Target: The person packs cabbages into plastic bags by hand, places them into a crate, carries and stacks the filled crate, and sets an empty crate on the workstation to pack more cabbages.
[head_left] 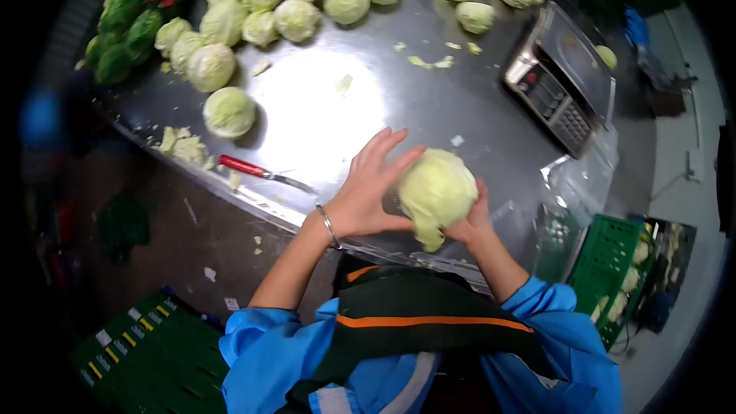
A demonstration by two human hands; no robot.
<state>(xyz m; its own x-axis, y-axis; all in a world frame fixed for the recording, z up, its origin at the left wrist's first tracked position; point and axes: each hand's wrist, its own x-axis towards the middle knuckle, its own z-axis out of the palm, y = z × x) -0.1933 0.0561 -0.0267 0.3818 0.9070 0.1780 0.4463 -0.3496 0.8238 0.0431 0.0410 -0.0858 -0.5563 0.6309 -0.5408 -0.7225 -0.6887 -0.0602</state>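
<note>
A pale green cabbage is in front of me above the metal table, with a loose leaf hanging from its lower side. My right hand grips it from the right and below, its fingers partly hidden behind the cabbage. My left hand, with a bracelet at the wrist, is at the cabbage's left side. Its fingers are spread, and the index fingertip and thumb are at the cabbage's edge; whether they press on it I cannot tell. Left of that hand lies a knife with a red handle and a curved blade.
Many cabbages are heaped along the far side of the metal table, with one cabbage nearer. Green net bags lie far left. Leaf scraps lie near the edge. At right are a scale, clear plastic bags and a green crate.
</note>
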